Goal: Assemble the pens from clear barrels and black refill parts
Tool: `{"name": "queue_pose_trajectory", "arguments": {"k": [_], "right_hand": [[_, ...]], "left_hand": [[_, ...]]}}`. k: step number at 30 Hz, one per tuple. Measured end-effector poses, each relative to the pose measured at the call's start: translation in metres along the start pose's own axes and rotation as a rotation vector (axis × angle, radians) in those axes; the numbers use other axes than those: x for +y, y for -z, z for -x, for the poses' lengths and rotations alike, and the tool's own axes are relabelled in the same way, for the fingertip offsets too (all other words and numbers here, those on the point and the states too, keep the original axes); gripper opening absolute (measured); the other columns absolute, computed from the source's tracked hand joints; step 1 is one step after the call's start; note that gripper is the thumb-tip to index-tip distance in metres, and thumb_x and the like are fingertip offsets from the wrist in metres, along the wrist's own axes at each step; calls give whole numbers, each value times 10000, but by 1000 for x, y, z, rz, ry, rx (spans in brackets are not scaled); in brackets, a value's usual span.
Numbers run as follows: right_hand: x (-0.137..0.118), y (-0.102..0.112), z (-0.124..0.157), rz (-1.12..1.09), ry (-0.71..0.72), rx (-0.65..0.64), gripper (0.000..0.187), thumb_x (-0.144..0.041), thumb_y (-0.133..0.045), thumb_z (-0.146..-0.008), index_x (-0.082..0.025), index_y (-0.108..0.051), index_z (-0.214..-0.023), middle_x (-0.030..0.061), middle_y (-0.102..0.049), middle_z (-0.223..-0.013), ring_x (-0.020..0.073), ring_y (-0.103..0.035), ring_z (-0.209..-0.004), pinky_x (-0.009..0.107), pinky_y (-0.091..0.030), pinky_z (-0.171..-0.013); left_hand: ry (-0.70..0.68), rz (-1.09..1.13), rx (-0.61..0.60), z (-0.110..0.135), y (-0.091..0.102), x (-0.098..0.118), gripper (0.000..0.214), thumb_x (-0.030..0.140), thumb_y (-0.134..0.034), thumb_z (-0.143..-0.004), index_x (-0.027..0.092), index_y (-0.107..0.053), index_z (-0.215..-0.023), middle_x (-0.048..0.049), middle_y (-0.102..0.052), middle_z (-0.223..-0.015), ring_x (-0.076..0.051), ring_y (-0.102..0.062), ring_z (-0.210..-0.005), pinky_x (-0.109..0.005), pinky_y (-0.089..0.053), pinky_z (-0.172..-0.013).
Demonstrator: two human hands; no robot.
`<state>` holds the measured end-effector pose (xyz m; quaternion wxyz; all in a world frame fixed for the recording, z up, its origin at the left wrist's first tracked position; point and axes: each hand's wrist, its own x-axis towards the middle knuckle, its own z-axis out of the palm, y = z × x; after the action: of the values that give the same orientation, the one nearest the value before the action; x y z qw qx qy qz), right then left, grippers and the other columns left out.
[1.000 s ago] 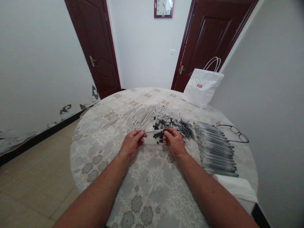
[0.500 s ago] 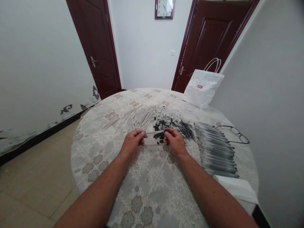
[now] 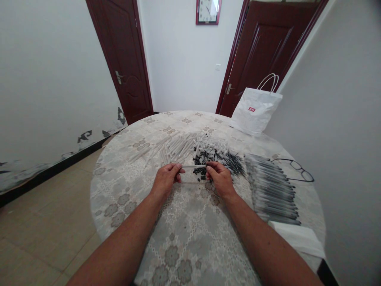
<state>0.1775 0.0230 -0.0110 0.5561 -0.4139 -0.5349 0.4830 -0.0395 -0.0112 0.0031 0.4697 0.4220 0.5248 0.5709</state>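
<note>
Both my hands rest near the middle of a round table covered in a patterned cloth. My left hand pinches one end of a thin white pen barrel. My right hand pinches its other end, fingers closed. The barrel lies level between them. Just behind it sit a heap of white barrels, a small pile of black caps and a bunch of dark refills.
A row of finished pens lies to the right, with eyeglasses beyond and a white cloth at the table's near right edge. A white paper bag leans at the back right. Two dark doors stand behind; walls close in on both sides.
The hands and the barrel have stayed almost still. Only the head camera has shifted slightly.
</note>
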Motion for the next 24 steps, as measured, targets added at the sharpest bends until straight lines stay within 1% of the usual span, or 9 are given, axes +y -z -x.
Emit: {"name": "queue_pose_trajectory", "arguments": {"k": [4, 8, 11, 15, 19, 24], "right_hand": [[-3, 0, 1, 18, -2, -12, 330, -421, -693, -796, -187, -677, -1030, -24, -639, -652, 125, -568, -548, 251, -479, -549], [-6, 0, 2, 99, 22, 8, 313, -411, -689, -797, -189, -688, -1017, -20, -645, -650, 130, -571, -549, 256, -478, -557], [-8, 0, 3, 138, 41, 13, 306, -414, -692, -788, -194, -697, -1001, -17, -651, -650, 137, -577, -553, 261, -476, -555], [-9, -2, 4, 121, 42, -1, 300, -415, -688, -794, -196, -695, -999, -18, -649, -650, 135, -576, -555, 261, -477, -561], [-8, -1, 5, 120, 32, -9, 315, -422, -666, -821, -187, -688, -1029, -17, -644, -645, 132, -576, -556, 254, -474, -558], [-7, 0, 3, 153, 37, -14, 338, -459, -671, -816, -197, -694, -1029, -20, -646, -643, 133, -578, -550, 250, -469, -543]], "left_hand": [[2, 36, 13, 1, -1, 2, 386, 533, -723, -739, 151, -735, -792, -72, -694, -737, -111, -535, -516, -242, -454, -512], [9, 46, 10, 1, -1, 4, 382, 529, -741, -721, 152, -730, -786, -85, -713, -809, -108, -536, -523, -243, -458, -510], [5, 46, 20, 0, 0, 3, 389, 534, -731, -735, 149, -724, -794, -84, -713, -814, -105, -534, -523, -234, -451, -502], [8, 53, 34, 0, 1, 2, 405, 542, -722, -744, 141, -718, -802, -84, -708, -788, -105, -530, -512, -234, -451, -496], [23, 57, 6, 0, 1, 3, 396, 529, -754, -713, 144, -720, -799, -87, -713, -784, -109, -540, -508, -241, -456, -498], [15, 67, -6, 1, 1, 5, 378, 514, -741, -732, 143, -719, -804, -87, -708, -791, -109, -547, -521, -249, -467, -511]]}}
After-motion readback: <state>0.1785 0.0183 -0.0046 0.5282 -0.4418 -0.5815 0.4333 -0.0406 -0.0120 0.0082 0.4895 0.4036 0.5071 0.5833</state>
